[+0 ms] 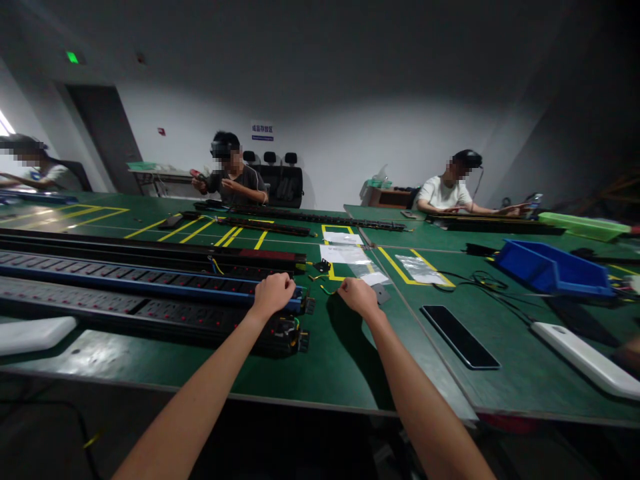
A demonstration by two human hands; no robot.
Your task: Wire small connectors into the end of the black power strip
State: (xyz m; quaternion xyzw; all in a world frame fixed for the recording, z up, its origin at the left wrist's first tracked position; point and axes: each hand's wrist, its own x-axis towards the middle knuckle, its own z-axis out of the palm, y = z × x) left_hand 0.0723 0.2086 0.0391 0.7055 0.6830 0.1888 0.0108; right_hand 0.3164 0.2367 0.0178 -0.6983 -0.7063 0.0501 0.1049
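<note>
Several long power strips with rows of black sockets and small red marks lie side by side on the green table. My left hand (274, 293) is closed over the right end of the blue-edged power strip (200, 285); its fingertips are partly hidden. In front of it lies a grey-edged power strip (175, 312) with a dark end block. Just right of the strip ends, my right hand (359, 297) is pinched closed at a short green-and-yellow wire (327, 291). A small grey plate (381, 294) shows beside that hand's knuckles.
To the right lie a phone (460, 337), a white power bank (585, 360) with a black cable, and a blue bin (553, 268). Plastic bags and papers (345, 253) lie beyond my hands. A white object (35, 335) rests at left. Three people sit across the table.
</note>
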